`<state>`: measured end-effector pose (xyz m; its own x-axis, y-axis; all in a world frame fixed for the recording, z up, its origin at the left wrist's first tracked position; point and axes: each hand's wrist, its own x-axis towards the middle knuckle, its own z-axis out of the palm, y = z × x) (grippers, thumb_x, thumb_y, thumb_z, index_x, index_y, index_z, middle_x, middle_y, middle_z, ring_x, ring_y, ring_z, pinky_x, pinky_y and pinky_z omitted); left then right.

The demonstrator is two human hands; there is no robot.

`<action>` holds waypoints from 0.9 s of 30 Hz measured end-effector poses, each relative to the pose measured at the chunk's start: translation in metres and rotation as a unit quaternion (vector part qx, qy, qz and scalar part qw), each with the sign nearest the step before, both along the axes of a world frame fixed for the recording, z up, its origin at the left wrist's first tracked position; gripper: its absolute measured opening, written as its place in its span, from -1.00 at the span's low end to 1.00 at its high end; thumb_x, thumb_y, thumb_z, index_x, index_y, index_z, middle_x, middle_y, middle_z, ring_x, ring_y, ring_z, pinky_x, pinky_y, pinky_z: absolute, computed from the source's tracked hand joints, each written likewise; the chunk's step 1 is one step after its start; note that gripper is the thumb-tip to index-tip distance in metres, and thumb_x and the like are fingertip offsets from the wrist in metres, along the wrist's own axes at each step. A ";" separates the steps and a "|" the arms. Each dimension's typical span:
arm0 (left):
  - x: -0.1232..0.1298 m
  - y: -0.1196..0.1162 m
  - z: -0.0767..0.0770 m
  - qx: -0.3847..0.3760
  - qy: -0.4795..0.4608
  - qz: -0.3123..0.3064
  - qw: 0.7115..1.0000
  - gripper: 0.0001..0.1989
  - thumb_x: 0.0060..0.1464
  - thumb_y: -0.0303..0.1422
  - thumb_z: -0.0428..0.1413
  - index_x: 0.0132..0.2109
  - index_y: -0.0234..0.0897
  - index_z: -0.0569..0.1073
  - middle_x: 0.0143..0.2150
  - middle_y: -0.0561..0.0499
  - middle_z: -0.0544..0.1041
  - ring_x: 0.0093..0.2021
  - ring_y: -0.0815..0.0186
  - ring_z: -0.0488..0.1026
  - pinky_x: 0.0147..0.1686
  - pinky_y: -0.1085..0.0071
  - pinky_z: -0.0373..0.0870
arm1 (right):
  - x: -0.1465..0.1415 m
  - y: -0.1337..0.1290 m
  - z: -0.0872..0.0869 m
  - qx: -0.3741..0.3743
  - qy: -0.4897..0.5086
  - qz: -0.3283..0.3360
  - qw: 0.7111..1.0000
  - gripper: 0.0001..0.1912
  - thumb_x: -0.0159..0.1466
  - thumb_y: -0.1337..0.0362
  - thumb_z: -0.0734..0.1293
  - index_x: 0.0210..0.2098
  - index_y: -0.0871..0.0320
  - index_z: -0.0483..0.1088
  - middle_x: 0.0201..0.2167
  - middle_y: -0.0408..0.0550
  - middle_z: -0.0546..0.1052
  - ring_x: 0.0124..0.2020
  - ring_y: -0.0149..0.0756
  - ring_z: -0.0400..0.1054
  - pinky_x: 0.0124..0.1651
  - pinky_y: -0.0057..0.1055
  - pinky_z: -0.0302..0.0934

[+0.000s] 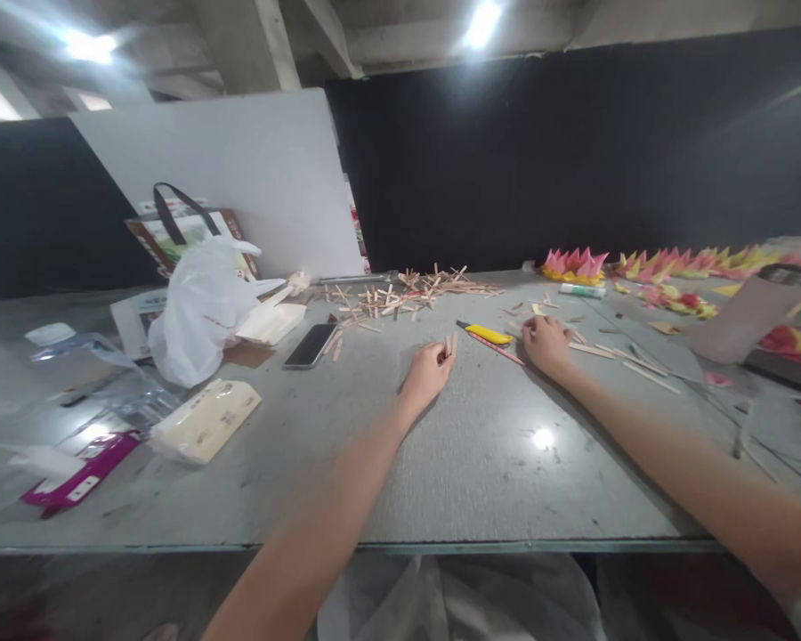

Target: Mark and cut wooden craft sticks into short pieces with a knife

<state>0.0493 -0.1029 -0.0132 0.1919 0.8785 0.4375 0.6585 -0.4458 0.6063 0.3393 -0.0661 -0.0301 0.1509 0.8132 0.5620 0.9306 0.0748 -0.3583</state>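
Observation:
My left hand point(429, 369) is closed over the middle of the table, with short wooden sticks point(451, 345) standing up between its fingers. To the right, my right hand point(546, 343) rests low on the tabletop with its fingers curled down beside small wooden bits; what lies under the fingertips is hidden. Between the two hands lie a yellow utility knife point(489, 334) and a red patterned pencil point(497, 347). Longer thin wooden strips point(594, 350) lie just right of my right hand. Behind my left hand spreads a loose pile of short wooden sticks point(380, 301).
On the left are a smartphone point(311, 345), a tissue pack point(206, 420), a white plastic bag point(200, 312), a water bottle point(100, 361) and a purple box point(84, 472). Pink and yellow paper flowers point(575, 265), a glue stick point(582, 290) and a greyish cylinder point(740, 312) stand or lie on the right.

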 end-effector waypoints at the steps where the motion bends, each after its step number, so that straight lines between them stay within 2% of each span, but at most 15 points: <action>1: 0.000 0.000 0.000 -0.003 -0.003 -0.001 1.000 -0.77 0.22 -0.28 0.19 -0.40 -0.24 0.50 -0.38 -0.03 0.55 -0.36 0.26 0.40 -0.24 0.36 0.35 | -0.001 0.001 -0.002 -0.005 0.001 0.001 1.000 -0.65 0.45 0.16 0.14 -0.16 0.20 0.51 -0.11 0.29 0.55 -0.04 0.11 0.35 0.03 0.01 0.12; 6: 0.000 0.000 0.000 -0.023 -0.023 -0.003 0.999 -0.75 0.19 -0.30 0.22 -0.45 -0.25 0.50 -0.45 -0.01 0.54 -0.42 0.28 0.38 -0.30 0.37 0.31 | -0.017 -0.005 -0.004 -0.025 -0.030 0.075 0.996 -0.63 0.46 0.07 0.18 -0.13 0.10 0.56 -0.06 0.17 0.56 0.03 0.08 0.34 0.08 0.00 0.13; 9: 0.000 0.001 -0.001 -0.038 -0.043 -0.003 0.998 -0.76 0.16 -0.32 0.24 -0.46 -0.26 0.50 -0.46 0.00 0.53 -0.44 0.28 0.39 -0.30 0.38 0.29 | -0.025 -0.011 -0.003 -0.034 -0.056 0.108 0.992 -0.68 0.42 0.06 0.26 -0.12 0.10 0.57 -0.04 0.17 0.56 0.05 0.08 0.32 0.12 0.02 0.10; 16: 0.000 0.006 -0.001 -0.090 -0.101 -0.030 0.990 -0.74 0.18 -0.19 0.23 -0.38 -0.27 0.56 -0.39 -0.07 0.62 -0.38 0.23 0.51 -0.32 0.38 0.34 | -0.024 -0.010 -0.002 -0.047 -0.058 0.084 0.994 -0.67 0.42 0.10 0.24 -0.15 0.17 0.57 -0.06 0.23 0.54 0.04 0.13 0.31 0.11 0.05 0.10; 20: 0.000 0.007 -0.002 -0.104 -0.105 -0.047 0.988 -0.64 0.18 -0.07 0.21 -0.40 -0.27 0.52 -0.41 -0.05 0.60 -0.39 0.24 0.48 -0.35 0.40 0.30 | -0.026 -0.014 0.002 -0.027 -0.044 0.064 0.997 -0.65 0.42 0.15 0.23 -0.01 0.21 0.53 0.04 0.31 0.50 0.12 0.21 0.27 0.12 0.09 0.09; 22: 0.001 0.005 0.000 -0.108 -0.097 -0.061 0.988 -0.61 0.17 -0.04 0.20 -0.41 -0.27 0.50 -0.43 -0.03 0.56 -0.40 0.25 0.45 -0.36 0.40 0.27 | -0.033 -0.021 0.007 0.013 -0.025 0.103 0.994 -0.67 0.44 0.17 0.22 0.04 0.17 0.50 0.08 0.28 0.50 0.14 0.18 0.28 0.14 0.08 0.08; 24: 0.002 0.002 0.002 -0.113 -0.086 -0.082 0.987 -0.62 0.16 -0.05 0.20 -0.41 -0.27 0.49 -0.44 0.00 0.54 -0.40 0.27 0.43 -0.36 0.41 0.26 | -0.043 -0.030 0.011 0.053 0.007 0.173 0.983 -0.70 0.47 0.14 0.21 0.01 0.12 0.50 0.02 0.20 0.54 0.11 0.11 0.33 0.16 0.06 0.08; 27: 0.005 -0.005 0.006 -0.123 -0.062 -0.111 0.984 -0.69 0.14 -0.13 0.21 -0.41 -0.27 0.48 -0.46 0.05 0.50 -0.41 0.30 0.39 -0.36 0.43 0.24 | -0.062 -0.044 0.017 0.060 0.055 0.278 0.957 -0.69 0.50 0.08 0.21 0.06 0.06 0.48 0.01 0.13 0.55 0.10 0.04 0.38 0.18 0.02 0.13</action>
